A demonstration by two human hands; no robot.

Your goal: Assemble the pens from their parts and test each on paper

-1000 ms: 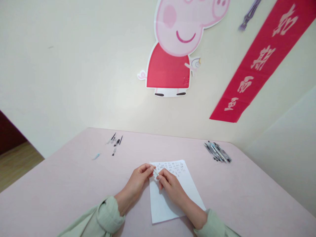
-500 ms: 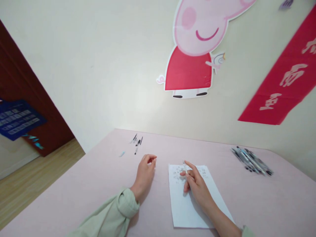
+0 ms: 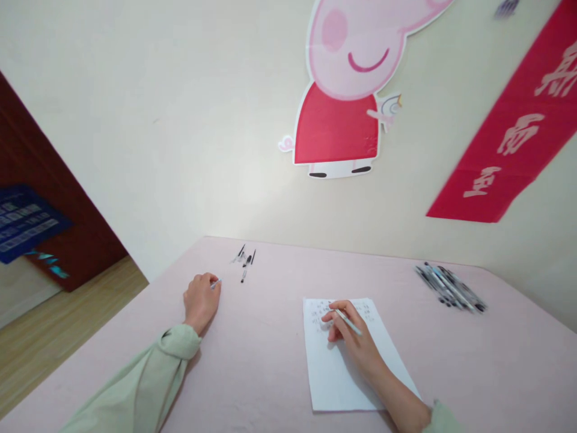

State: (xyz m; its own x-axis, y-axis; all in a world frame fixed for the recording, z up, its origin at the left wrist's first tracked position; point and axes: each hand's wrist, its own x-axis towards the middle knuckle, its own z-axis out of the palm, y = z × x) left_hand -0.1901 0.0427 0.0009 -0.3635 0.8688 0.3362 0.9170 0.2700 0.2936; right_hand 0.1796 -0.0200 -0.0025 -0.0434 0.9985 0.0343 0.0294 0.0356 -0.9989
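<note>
At the left of the table, my left hand is closed, with fingertips on a small pale-blue pen cap. The cap still seems to lie at table level. My right hand is over the written part of a white sheet of paper and grips a slim whitish pen. This pen slants, one end toward the upper left and the other between thumb and palm. Rows of dark handwriting fill the top of the sheet, partly covered by my fingers.
Several black and clear pen parts lie beyond my left hand. A pile of pens rests at the right rear of the pink-covered table. The wall rises directly behind the table.
My left hand has moved left from beside the paper to the pale-blue cap. The pen in my right hand has changed from nearly upright to slanted. The view has shifted slightly.
</note>
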